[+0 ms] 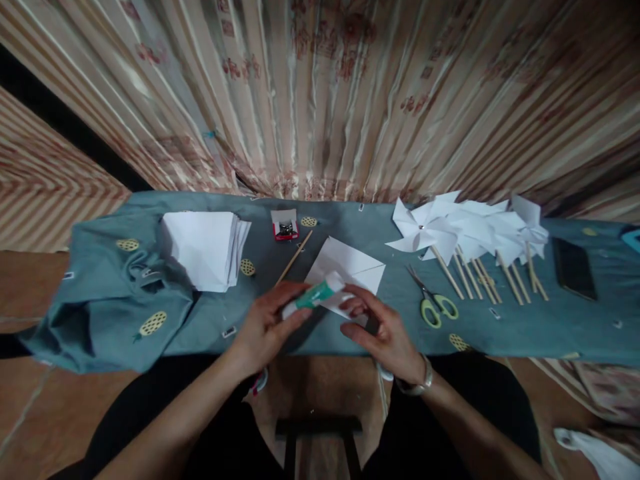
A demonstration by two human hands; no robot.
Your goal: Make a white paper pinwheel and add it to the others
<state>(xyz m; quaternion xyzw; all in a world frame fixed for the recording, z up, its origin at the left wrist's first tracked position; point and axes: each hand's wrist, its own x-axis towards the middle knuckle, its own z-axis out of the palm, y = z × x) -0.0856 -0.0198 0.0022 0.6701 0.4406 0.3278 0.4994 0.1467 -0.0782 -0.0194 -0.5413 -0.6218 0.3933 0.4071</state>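
Note:
My left hand point(274, 321) is closed around a white and green glue stick point(315, 295), which it holds tilted above the table. Close to the stick's right end is my right hand point(383, 328), its fingers curled and apart, with nothing visible between them. Beneath the glue stick lies a square white paper sheet point(357, 261) with cut or fold lines running in from its corners; my hands partly cover it. A thin wooden stick point(294, 257) rests just left of the sheet. Scissors with green handles point(433, 307) lie open to the right.
Left stands a stack of white paper squares point(200, 250). A small red box of metal pins point(285, 227) sits at the back. Several white paper pinwheels point(465, 227) on sticks lie right, beside a dark phone point(575, 269). A green-blue cloth point(210, 327) covers the table; curtains point(320, 100) hang behind.

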